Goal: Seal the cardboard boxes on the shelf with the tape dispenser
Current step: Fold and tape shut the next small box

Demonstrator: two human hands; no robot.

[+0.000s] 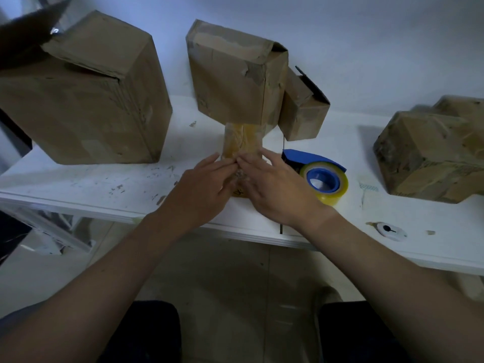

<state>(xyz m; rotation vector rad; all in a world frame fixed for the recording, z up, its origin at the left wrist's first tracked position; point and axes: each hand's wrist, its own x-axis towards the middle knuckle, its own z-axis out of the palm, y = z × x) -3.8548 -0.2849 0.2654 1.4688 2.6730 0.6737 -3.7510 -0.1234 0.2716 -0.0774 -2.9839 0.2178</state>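
Left hand (204, 187), right hand (275, 188) touching taped box (242, 141), near end hidden

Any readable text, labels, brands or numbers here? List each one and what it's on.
No text is legible.
Black marks on the small box, near end: half covered by the left hand and right hand, unreadable.
Black symbol on the white disc: no lettering.
No print shows on the tape dispenser, left box, middle box or right box.
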